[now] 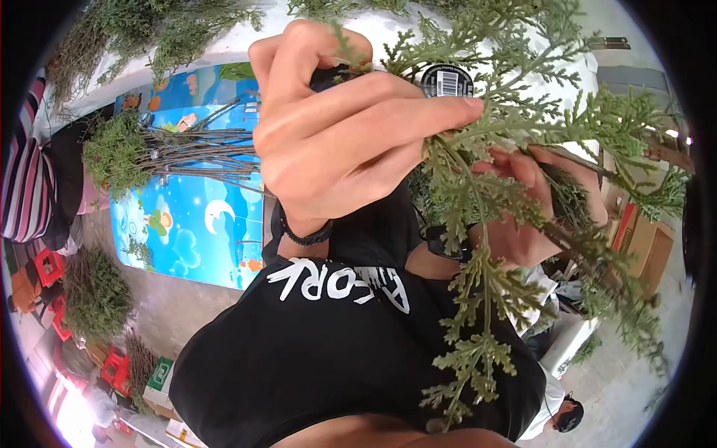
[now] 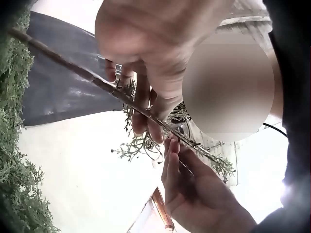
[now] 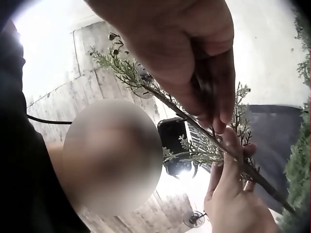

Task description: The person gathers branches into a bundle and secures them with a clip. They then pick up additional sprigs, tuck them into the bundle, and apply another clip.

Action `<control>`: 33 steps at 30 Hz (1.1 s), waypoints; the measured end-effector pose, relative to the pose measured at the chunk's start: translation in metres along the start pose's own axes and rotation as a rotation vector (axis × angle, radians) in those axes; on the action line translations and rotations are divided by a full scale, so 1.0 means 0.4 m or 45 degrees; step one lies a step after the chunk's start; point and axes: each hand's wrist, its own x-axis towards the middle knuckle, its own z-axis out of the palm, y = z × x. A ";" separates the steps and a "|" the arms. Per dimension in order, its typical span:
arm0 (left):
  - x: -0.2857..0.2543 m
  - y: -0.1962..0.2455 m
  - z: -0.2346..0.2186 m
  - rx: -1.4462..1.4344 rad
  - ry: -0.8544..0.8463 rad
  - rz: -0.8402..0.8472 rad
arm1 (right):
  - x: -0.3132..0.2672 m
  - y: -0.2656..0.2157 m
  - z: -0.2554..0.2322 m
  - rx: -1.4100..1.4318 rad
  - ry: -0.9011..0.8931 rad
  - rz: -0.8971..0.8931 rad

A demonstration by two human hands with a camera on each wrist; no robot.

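Observation:
A leafy evergreen branch (image 1: 485,187), with scaly green sprays and a thin brown stem (image 2: 63,60), is held up before the chest. My left hand (image 1: 336,134) pinches its stem between thumb and forefinger, the other fingers curled. Close beside it, my right hand (image 1: 534,198) pinches the same branch with its fingertips, partly hidden behind the foliage. In the right wrist view, fingertips of the right hand (image 3: 194,53) and left hand (image 3: 235,189) nearly meet at the stem. The stem's bare end slants past the left hand in the left wrist view.
A blue cartoon-printed table (image 1: 187,239) on the left bears a bundle of cut stems (image 1: 202,153) with green tops. More greenery (image 1: 179,37) lies on a white surface behind. Red stools (image 1: 49,267) and cartons (image 1: 646,243) stand around; another person (image 1: 553,411) is at lower right.

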 end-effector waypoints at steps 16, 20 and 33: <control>-0.006 0.027 0.020 -0.625 0.079 -0.768 | -0.032 0.026 0.003 0.768 0.409 0.219; -0.010 0.014 0.018 -0.560 0.064 -0.826 | -0.131 0.151 -0.123 0.509 1.265 0.194; -0.019 0.000 0.120 0.115 0.060 -0.703 | -0.036 -0.064 -0.010 0.505 0.438 -0.301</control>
